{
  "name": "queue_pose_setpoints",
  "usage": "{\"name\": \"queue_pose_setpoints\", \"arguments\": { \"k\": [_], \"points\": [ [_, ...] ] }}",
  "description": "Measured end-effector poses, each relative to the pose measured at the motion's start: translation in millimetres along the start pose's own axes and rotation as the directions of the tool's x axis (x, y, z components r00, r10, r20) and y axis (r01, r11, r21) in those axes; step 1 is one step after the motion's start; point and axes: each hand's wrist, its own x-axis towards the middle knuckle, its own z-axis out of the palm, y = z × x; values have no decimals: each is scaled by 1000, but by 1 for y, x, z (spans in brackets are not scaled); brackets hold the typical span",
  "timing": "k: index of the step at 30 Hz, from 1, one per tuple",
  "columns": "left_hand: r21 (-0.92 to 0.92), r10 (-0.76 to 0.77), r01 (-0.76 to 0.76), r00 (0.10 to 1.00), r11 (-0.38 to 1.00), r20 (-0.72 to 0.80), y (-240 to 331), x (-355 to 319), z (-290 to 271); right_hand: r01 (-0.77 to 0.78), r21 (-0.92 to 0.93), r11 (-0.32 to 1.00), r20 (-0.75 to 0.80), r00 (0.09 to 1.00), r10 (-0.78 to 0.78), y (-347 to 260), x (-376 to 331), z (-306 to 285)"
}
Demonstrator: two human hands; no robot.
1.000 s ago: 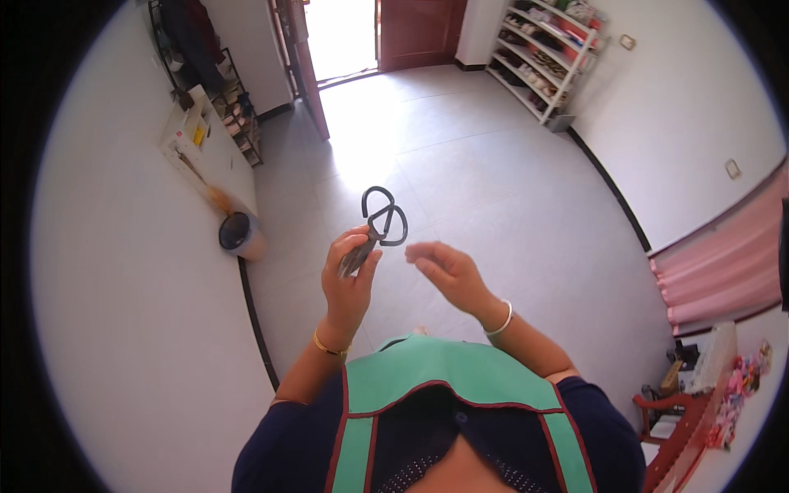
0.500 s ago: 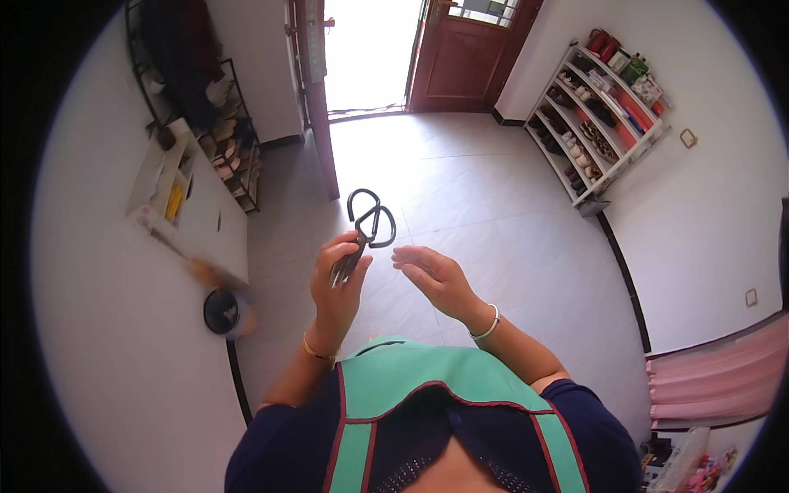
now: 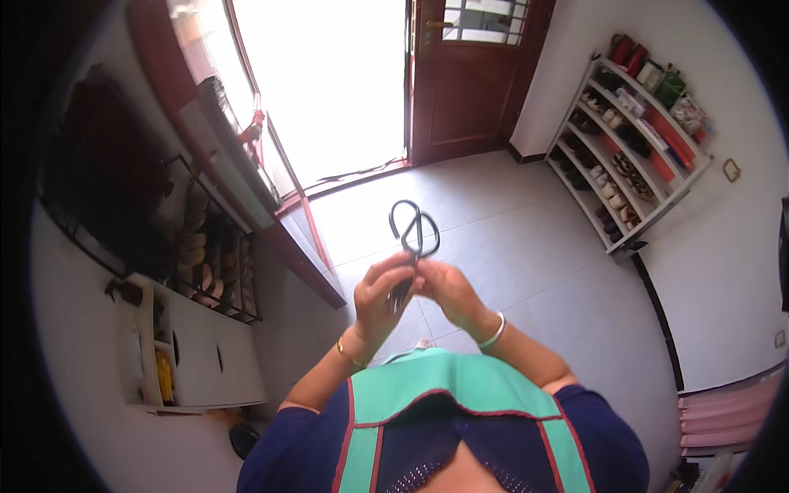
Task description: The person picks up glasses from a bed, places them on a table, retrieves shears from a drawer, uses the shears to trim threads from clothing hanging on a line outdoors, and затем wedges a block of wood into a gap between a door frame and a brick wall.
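Note:
A pair of scissors (image 3: 420, 233) with large dark loop handles is held up in front of my chest, handles pointing away from me. My left hand (image 3: 380, 297) is closed around the blade part, which its fingers mostly cover. From the other side, my right hand (image 3: 454, 294) meets the scissors just below the loops. Its thumb and fingers close in near the pivot, right beside the left fingertips. Exactly how the right fingers grip there is partly hidden.
Ahead is a bright doorway with a dark red door (image 3: 470, 90) and an open door leaf (image 3: 308, 279) on the left. A white shoe rack (image 3: 612, 246) stands at the right wall. At left are a dark shoe rack (image 3: 246, 316) and a white cabinet (image 3: 222, 361).
My right hand has come over to the scissors and now touches them near the pivot. The scissors stay in my left hand. The view has moved nearer the doorway and turned.

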Motion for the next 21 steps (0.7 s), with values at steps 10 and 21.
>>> {"name": "queue_pose_setpoints", "arguments": {
  "k": [10, 21],
  "points": [
    [183, 49, -57, 998, 981, 47, -292, 204, 84, -84, 148, 985, 55, 996, 76, -84, 354, -122],
    [-139, 6, 30, 968, 990, 252, -595, 443, 181, 21, 140, 990, -115, 993, -5, -157, 701, -285]
  ]
}}
